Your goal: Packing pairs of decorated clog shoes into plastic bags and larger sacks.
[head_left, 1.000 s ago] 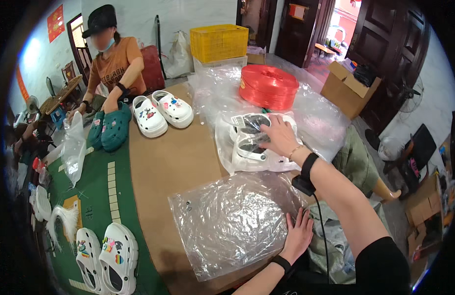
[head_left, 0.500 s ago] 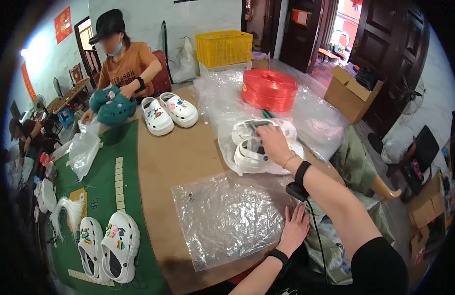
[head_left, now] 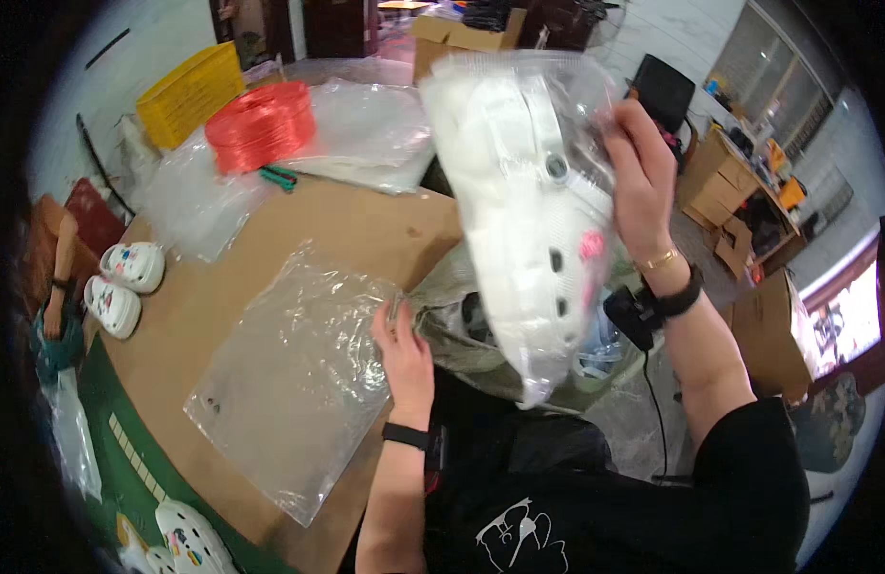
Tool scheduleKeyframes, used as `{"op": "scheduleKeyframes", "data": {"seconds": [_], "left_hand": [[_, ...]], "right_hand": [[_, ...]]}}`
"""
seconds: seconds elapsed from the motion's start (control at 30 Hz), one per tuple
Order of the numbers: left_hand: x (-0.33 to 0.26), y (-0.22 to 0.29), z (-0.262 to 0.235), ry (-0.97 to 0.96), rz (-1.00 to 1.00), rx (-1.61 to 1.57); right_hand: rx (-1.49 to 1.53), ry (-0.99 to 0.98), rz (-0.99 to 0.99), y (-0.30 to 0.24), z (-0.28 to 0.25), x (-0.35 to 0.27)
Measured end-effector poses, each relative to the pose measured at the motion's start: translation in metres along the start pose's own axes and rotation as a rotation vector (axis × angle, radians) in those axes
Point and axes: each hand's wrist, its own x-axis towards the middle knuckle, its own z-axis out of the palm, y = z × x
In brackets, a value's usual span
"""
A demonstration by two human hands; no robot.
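Gripping a crinkly clear bag of white clogs, right hand clamped; left hand pinches flat film bag

A brown worktable stands by white walls, cardboard boxes along the floor.

The room was evenly lit, daylight pouring in from the windows on the right, where the panes blew out nearly white. The clear plastic bag of white clogs held aloft was smeared with motion blur and caught pale glare along its folds. The flat transparent bag on the brown worktop shimmered with soft highlights. Shadows stayed faint and short. Straight lines bowed toward the rim, and a black fisheye border darkened every corner, leaving the edges dim and soft.
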Motion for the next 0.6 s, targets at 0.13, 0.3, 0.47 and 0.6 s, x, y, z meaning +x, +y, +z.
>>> {"op": "scheduleKeyframes", "data": {"seconds": [0.13,0.3,0.47,0.6], "left_hand": [[0.001,0.015,0.004,-0.158,-0.138,-0.048],[0.036,0.080,0.009,-0.329,-0.608,-0.512],[0.067,0.119,0.021,-0.111,-0.791,-1.145],[0.071,0.136,0.016,-0.120,-0.831,-1.063]], "right_hand": [[-0.395,-0.058,-0.136,0.036,-0.060,-0.076],[-0.543,-0.318,-0.224,0.077,-0.045,-0.173],[-0.233,-1.119,-0.291,0.099,0.007,-0.296],[-0.164,-1.508,-0.101,0.145,0.028,-0.335]]}}
